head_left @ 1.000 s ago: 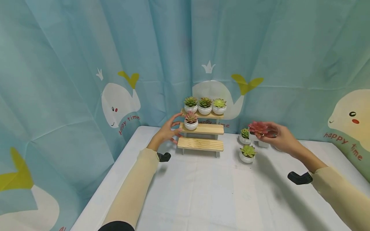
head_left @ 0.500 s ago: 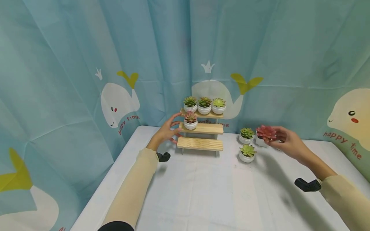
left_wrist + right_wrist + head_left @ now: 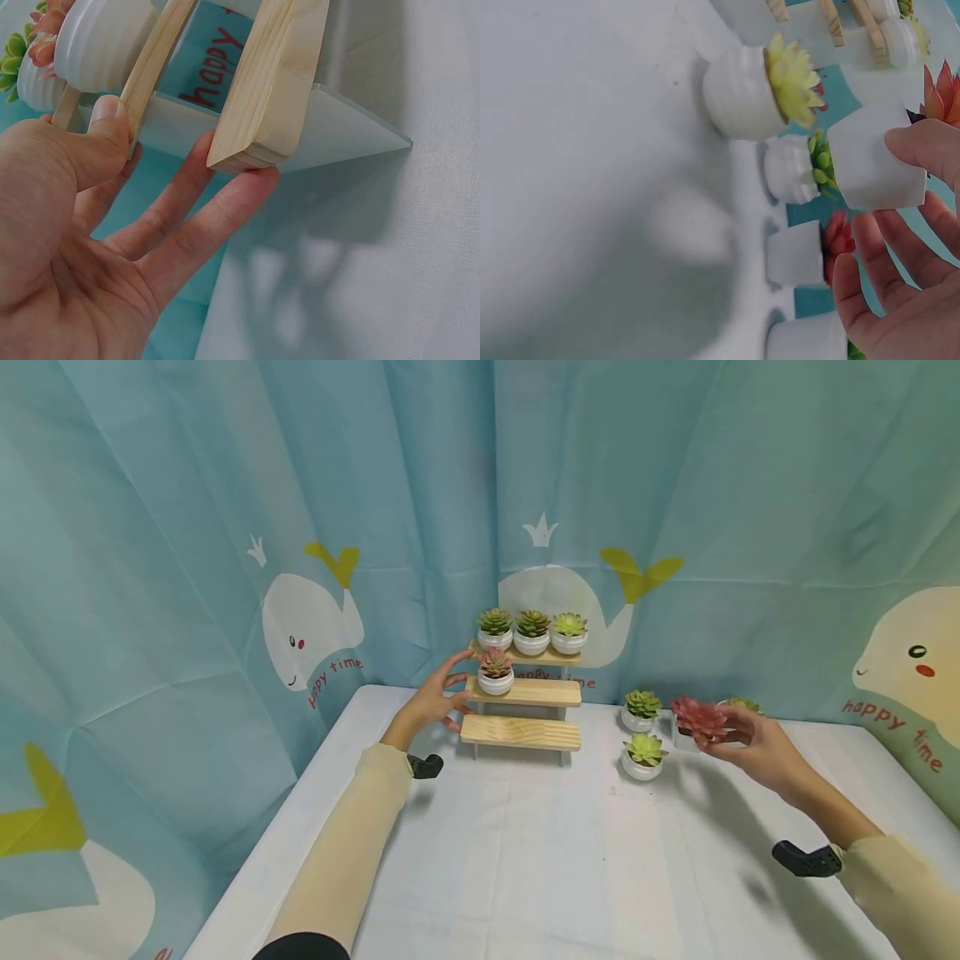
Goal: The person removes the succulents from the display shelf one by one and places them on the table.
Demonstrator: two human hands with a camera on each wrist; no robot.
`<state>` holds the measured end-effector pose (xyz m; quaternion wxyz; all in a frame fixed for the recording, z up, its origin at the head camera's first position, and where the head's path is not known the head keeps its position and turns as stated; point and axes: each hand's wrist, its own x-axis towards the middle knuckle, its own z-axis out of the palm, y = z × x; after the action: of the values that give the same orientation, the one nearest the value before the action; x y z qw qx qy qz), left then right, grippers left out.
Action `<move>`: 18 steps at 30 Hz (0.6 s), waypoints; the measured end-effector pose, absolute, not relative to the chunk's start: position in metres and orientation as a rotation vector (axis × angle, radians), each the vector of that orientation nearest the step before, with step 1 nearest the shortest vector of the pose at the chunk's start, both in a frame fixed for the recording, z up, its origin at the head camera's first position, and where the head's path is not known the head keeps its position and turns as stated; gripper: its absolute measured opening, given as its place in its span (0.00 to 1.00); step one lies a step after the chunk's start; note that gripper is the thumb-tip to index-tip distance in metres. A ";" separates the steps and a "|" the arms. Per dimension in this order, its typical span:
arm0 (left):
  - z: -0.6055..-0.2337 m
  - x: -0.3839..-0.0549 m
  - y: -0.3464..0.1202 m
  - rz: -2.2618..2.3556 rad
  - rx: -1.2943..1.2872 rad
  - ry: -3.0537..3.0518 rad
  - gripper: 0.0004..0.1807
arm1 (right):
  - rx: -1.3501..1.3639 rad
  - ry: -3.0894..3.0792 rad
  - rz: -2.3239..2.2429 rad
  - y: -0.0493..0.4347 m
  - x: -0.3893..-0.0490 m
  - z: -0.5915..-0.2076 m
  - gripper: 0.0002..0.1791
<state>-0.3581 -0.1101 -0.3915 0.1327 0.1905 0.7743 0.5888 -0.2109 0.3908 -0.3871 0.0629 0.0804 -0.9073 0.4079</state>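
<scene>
My left hand holds the left end of a three-tier wooden plant stand. In the left wrist view its thumb lies on the middle plank, and two fingertips touch the bottom plank. Three green potted succulents line the top tier; a pink potted succulent occupies the middle tier's left end. Over at the right, my right hand grips a red potted succulent above the table. The right wrist view shows my thumb against its white angular pot, fingers on the other side.
Left of the right hand stand two green succulents in round white pots. Behind that hand are another red succulent and a green succulent. A blue whale-print curtain hangs behind the white-covered table.
My right hand has moved right and slightly down with the red potted succulent, uncovering the pots behind it. The left hand keeps its place at the stand.
</scene>
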 end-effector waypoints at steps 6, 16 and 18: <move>-0.392 -0.358 -0.111 1.716 0.563 2.237 0.43 | 0.206 -2.728 1.267 0.396 -0.206 -0.404 0.37; -0.393 -0.358 -0.111 1.711 0.551 2.252 0.42 | 0.214 -2.705 1.311 0.401 -0.204 -0.429 0.34; -0.392 -0.357 -0.111 1.711 0.552 2.253 0.42 | 0.212 -2.710 1.315 0.402 -0.203 -0.432 0.34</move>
<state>-0.3572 -0.1111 -0.3923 0.1293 0.1897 0.7751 0.5886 -0.2032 0.4018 -0.4316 0.0609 0.0699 -0.8958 0.4346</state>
